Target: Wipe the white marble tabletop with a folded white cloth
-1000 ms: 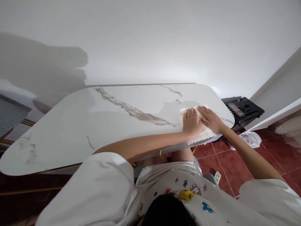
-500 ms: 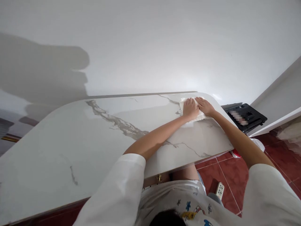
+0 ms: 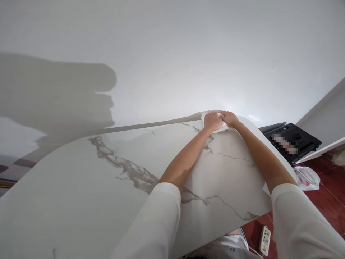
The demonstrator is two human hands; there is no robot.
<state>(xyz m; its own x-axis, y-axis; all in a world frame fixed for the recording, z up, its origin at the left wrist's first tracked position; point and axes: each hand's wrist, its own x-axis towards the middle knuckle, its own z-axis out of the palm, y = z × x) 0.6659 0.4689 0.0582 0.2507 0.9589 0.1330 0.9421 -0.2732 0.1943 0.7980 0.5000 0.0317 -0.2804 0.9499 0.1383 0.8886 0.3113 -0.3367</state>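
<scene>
A white cloth (image 3: 223, 127) with a ragged edge lies bunched at the far edge of the marble-patterned tabletop (image 3: 88, 194), close to the wall. My left hand (image 3: 213, 121) presses down on it, fingers bent over the cloth. Right beside it, my right hand (image 3: 229, 118) grips the cloth's other side, its fingertips partly hidden near the left hand. Both arms stretch forward across the table, and the hands touch or nearly touch.
A white wall (image 3: 172, 61) rises behind the table. To the right stand a black case (image 3: 304, 138) and a clear plastic bag (image 3: 307, 178) on the red tiled floor (image 3: 330, 180). A power strip (image 3: 265, 240) lies below the near edge.
Both hands have pushed the cloth farther away, up to the table's far edge. Their fingers look more curled now. The view has shifted as my body leans forward.
</scene>
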